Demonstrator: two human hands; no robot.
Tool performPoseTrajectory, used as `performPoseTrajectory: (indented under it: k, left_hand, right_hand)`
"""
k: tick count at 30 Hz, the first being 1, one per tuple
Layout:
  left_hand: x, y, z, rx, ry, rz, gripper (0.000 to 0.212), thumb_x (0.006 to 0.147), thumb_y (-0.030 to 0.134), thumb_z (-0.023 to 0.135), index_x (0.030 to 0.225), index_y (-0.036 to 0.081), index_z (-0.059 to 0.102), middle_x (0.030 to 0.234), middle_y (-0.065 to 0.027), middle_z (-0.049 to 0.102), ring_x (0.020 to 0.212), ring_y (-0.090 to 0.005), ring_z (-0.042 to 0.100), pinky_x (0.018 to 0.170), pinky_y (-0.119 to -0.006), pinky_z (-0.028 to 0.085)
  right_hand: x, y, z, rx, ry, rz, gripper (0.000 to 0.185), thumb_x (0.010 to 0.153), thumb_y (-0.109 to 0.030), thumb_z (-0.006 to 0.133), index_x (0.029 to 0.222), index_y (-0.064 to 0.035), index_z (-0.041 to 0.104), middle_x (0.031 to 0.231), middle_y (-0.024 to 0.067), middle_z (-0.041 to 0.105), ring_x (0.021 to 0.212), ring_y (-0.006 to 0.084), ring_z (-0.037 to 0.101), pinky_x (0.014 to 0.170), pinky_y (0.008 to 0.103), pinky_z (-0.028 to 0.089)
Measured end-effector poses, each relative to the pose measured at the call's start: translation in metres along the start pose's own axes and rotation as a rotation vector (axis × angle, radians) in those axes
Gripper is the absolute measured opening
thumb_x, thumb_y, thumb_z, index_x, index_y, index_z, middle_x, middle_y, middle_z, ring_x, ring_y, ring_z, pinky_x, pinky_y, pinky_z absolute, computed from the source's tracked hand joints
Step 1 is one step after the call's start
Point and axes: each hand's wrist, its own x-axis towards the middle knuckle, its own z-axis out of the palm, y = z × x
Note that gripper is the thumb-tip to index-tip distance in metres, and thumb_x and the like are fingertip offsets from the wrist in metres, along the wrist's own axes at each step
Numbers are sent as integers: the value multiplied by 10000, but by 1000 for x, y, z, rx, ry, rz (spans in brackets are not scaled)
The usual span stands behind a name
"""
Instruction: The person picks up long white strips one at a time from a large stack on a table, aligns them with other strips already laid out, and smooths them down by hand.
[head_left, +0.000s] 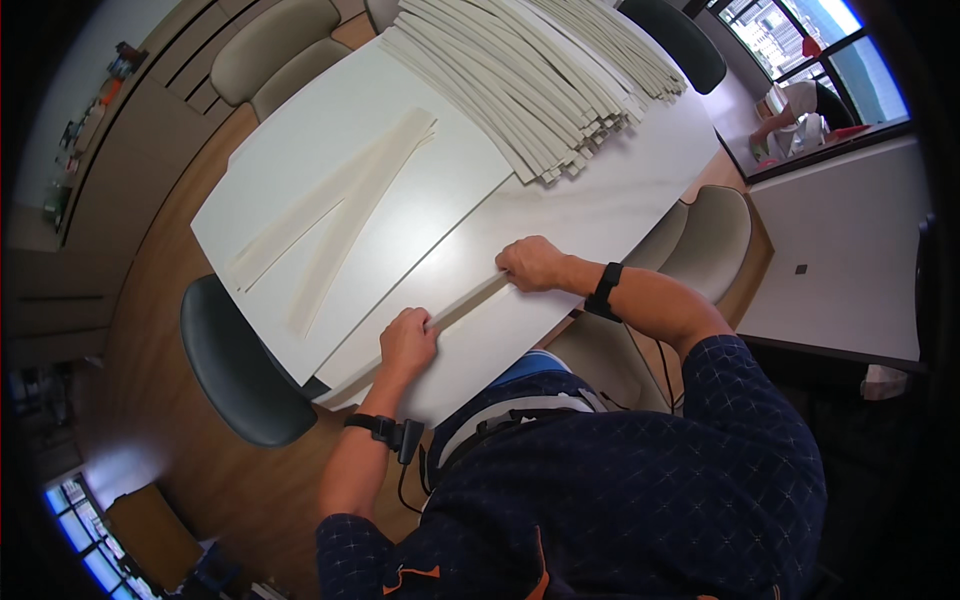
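Between my two hands runs a long, narrow off-white strip (469, 301), held just above the near side of the white table (480, 225). My right hand (534, 262) is closed around its far end, and my left hand (407, 343) grips it further down. Beyond my left hand the strip passes under the wrist towards the table's left edge. Its material is not clear. Two flat off-white strips (360, 217) lie crossed on the left half of the table. A thick pile of similar strips (510, 82) covers the far side.
A second bundle of strips (622, 52) lies behind the pile. Chairs surround the table, among them a dark one (240, 367) at left and a beige one (712, 240) at right. Cables hang from my wrist straps. Another person (810, 105) bends over by the window.
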Motion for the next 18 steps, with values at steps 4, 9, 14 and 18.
performPoseTrajectory:
  k: [4, 9, 14, 18]
  left_hand:
    - [-6, -4, 17, 43, 134, 160, 160, 870, 133, 781, 901, 58, 643, 923, -132, 653, 879, -372, 674, 735, -478, 552]
    - [-20, 0, 29, 57, 239, 307, 138, 851, 49, 703, 850, 60, 566, 885, -140, 592, 839, -382, 639, 714, -501, 544]
    - [-25, 0, 34, 109, 281, 388, 88, 835, 29, 644, 814, 55, 563, 872, -133, 582, 810, -360, 625, 689, -486, 529]
    - [-27, 1, 37, 134, 291, 440, 58, 824, 30, 618, 813, 57, 568, 874, -124, 586, 840, -347, 625, 714, -466, 524]
  right_hand:
    - [-8, 2, 10, -34, 100, -92, 113, 880, -108, 623, 946, -55, 698, 1011, 156, 732, 993, 393, 710, 821, 500, 576]
    - [-27, 4, 28, -77, 240, -198, 63, 892, -83, 607, 893, -62, 666, 973, 120, 686, 959, 351, 691, 798, 474, 569]
    - [-36, 1, 35, -149, 254, -207, 46, 894, -96, 621, 881, -73, 659, 970, 96, 661, 970, 309, 681, 812, 451, 555]
    - [-39, 1, 42, -164, 288, -204, 50, 899, -104, 623, 884, -74, 660, 991, 98, 656, 981, 311, 675, 836, 450, 551]
